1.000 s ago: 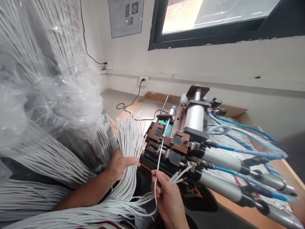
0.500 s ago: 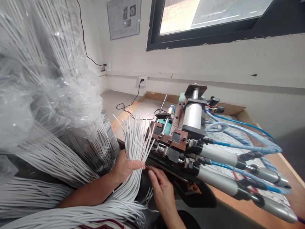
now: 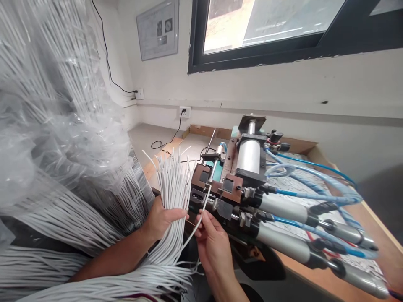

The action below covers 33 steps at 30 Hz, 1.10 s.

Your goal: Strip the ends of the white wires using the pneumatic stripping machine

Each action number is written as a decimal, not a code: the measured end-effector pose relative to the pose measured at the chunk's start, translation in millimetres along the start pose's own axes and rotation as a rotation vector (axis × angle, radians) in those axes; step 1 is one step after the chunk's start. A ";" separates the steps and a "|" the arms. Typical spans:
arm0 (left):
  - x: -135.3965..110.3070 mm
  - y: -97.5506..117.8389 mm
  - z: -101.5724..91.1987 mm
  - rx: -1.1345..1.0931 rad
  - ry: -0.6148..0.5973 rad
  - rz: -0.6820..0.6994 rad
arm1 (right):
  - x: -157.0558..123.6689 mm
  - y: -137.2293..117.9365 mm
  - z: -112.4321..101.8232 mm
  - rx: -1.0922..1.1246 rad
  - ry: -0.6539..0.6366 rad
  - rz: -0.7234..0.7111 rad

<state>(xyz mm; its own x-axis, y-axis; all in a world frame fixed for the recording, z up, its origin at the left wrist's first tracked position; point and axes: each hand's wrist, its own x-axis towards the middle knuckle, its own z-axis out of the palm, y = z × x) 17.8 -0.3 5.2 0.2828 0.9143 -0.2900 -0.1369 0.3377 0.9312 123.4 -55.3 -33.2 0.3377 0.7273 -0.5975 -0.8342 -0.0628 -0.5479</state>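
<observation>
A thick bundle of white cables stands upright in my left hand, whose fingers wrap round it with the thumb across the front. Just to the right, my right hand pinches one single white cable between thumb and fingertips. That cable curves up out of the bundle's lower part, and its upper end reaches the jaws of a pneumatic machine. Whether its tip sits between the jaws I cannot tell. The lower ends of the bundle run down toward my lap.
More white cables lie in heaps at the left, partly under clear plastic wrap. Silver air cylinders with blue hoses reach right across the wooden-edged bench. A black power cord lies behind the bundle.
My right hand has taken hold of one cable and drawn it apart from the bundle, up toward the machine. My left hand keeps its grip. The whole view has shifted slightly.
</observation>
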 end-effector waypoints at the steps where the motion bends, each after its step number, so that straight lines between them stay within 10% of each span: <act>1: 1.2 2.2 1.1 -0.009 0.003 -0.003 | 1.5 -1.2 0.7 0.027 0.010 0.019; 19: -0.3 -0.8 6.0 0.082 -0.111 -0.013 | -3.4 -12.5 14.9 -0.072 -0.230 0.112; 33: -10.0 -9.6 -3.9 0.126 -0.050 -0.025 | -20.8 -0.4 -6.4 -0.108 -0.010 0.048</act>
<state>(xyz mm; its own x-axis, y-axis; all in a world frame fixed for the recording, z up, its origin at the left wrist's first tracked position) 12.5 -11.8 -1.8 0.3319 0.8925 -0.3053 -0.0098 0.3269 0.9450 119.5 -74.7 -24.3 0.2935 0.7287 -0.6187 -0.7974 -0.1704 -0.5790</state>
